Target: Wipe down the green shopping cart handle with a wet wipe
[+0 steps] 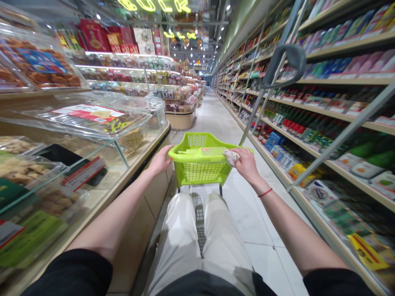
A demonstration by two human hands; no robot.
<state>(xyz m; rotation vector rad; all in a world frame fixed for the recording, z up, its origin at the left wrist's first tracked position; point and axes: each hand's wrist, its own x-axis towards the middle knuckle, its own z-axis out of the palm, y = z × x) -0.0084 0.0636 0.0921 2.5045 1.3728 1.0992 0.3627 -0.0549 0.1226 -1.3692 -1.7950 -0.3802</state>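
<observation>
A lime green plastic shopping basket (197, 170) stands on a wheeled frame in the aisle in front of me. My left hand (161, 159) is closed on the basket's near left rim. My right hand (245, 162) rests on the near right rim, fingers curled round a crumpled whitish cloth (231, 157) pressed against the basket's edge. A red band circles my right wrist. The basket's long grey pull handle (286, 61) rises up to the right. My legs in light trousers show below the basket.
A wooden counter with clear display cases of baked goods (92, 123) runs along the left. Long shelves of packaged goods (324, 119) line the right. The tiled aisle floor (216, 115) stretches ahead between them. More display stands lie further back on the left.
</observation>
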